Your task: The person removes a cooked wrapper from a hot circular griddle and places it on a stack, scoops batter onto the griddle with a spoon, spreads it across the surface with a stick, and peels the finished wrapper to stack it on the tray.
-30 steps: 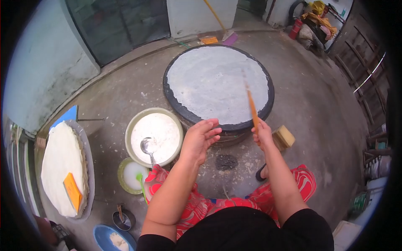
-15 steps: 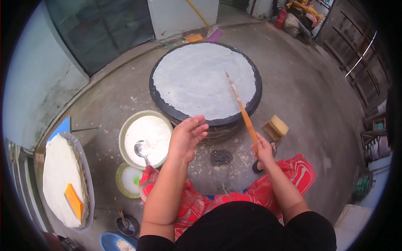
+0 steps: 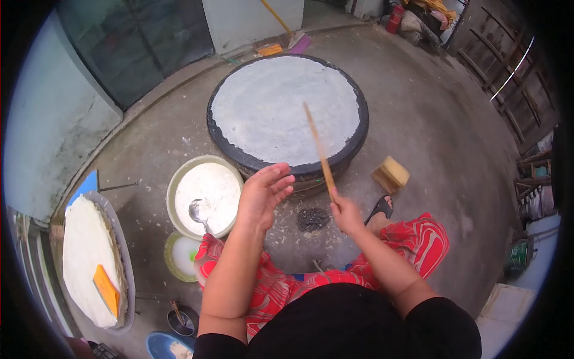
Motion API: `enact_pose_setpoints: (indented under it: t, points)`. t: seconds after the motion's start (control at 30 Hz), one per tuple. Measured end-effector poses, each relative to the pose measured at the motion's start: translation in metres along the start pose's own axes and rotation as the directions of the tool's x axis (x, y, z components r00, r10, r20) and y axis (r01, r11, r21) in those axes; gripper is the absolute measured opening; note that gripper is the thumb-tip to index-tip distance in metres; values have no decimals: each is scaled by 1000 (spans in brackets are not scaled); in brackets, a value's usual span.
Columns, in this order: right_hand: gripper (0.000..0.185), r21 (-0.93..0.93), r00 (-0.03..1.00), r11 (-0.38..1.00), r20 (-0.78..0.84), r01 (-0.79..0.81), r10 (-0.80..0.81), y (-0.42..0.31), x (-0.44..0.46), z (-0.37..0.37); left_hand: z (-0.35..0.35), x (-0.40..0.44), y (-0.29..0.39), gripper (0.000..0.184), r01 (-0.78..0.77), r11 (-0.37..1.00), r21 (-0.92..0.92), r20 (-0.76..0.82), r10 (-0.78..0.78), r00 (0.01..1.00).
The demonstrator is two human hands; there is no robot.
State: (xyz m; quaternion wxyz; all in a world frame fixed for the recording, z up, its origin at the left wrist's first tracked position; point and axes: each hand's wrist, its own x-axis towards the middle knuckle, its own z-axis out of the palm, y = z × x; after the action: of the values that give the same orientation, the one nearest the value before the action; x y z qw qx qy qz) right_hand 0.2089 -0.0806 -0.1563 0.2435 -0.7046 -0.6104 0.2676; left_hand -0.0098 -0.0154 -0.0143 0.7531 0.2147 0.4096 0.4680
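A thin pale layer covers most of a large round black griddle. My right hand is closed on the lower end of a long wooden stick, whose tip reaches over the layer. Near the griddle's front edge my left hand is raised with fingers apart and nothing in it. Left of that hand stands a bowl of white batter with a metal ladle in it.
A smaller green bowl holds whitish liquid. At far left lies a stack of pale sheets with an orange scraper on top. A yellowish block sits on the floor at right. A blue basin is lower left.
The stick and my right hand have moved left, with the stick's tip now nearer the layer's middle. My left hand stays raised and open. The whole view has shifted, moving the griddle left and up.
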Motion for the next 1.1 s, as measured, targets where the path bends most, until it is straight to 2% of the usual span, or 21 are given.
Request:
enact_pose_setpoints:
  t: [0.03,0.07,0.13,0.2,0.23,0.27,0.3,0.37,0.4,0.47,0.5,0.6,0.67,0.7,0.77,0.83,0.87,0.93,0.97,1.03,1.1]
  points:
    - [45,206,999,978,52,-23,12,-3,-1,5,0,-1,0,29,10,1000,-9,4,-9,1000]
    - [45,208,999,978,54,-13,2,-5,-3,7,0,-2,1,29,0,1000,-10,-1,0,1000]
    - [41,356,969,925,150,133,-197,-7,-13,11,-1,-5,0,30,4,1000,-25,34,-4,999]
    - [39,414,963,889,90,195,-253,10,-13,17,-1,-11,3,29,-10,999,-47,26,11,1000]
    - [38,676,993,728,87,-114,75,8,-12,10,-2,-13,3,29,-13,999,-45,33,15,999]
    - [37,849,904,401,186,-346,385,8,-9,6,-3,-15,4,29,-15,999,-42,40,16,999]
    - [37,842,905,406,198,-354,377,9,-4,5,-3,-16,4,28,-15,999,-29,45,17,999]
    - [36,773,906,600,-79,-208,416,5,10,4,-4,-19,4,28,5,999,-41,52,-3,999]
    - [36,769,910,604,-73,-209,408,-3,16,3,-4,-19,4,28,32,998,-45,73,-29,997]
    - [34,557,995,824,60,-103,84,-26,24,-1,-3,-19,6,27,36,997,-69,79,-31,996]
    - [34,553,995,827,69,-102,77,-40,30,-3,-1,-21,8,27,27,998,-65,74,-22,997]
    - [34,560,948,803,318,-203,18,-68,45,15,-5,-18,3,27,-6,996,-87,93,14,996]
    - [30,382,900,899,281,214,-334,-64,51,51,-4,-17,0,28,49,997,-61,139,-40,989]
    - [30,390,886,895,304,219,-349,-73,51,63,-3,-17,0,28,35,997,-72,112,-27,993]
    - [32,602,866,790,452,-117,-216,-98,49,92,0,-19,2,29,48,995,-85,96,-39,995]
    - [35,683,780,573,615,-453,-115,-118,46,113,-2,-16,5,29,24,997,-71,69,-19,997]
    - [35,676,769,578,627,-457,-126,-115,50,131,-2,-15,6,29,13,999,-50,63,-9,998]
    - [42,526,733,779,668,-342,-129,-107,61,169,-2,-12,5,27,-22,996,-82,1,22,1000]
    - [42,521,721,783,679,-339,-140,-103,60,174,-4,-10,5,27,-13,997,-81,18,14,1000]
    - [52,478,623,722,778,-501,-82,-102,50,173,-8,-9,7,27,-14,997,-82,22,16,1000]
    - [53,450,630,748,775,-488,-55,-89,40,175,-12,-11,10,28,-30,994,-105,41,35,999]
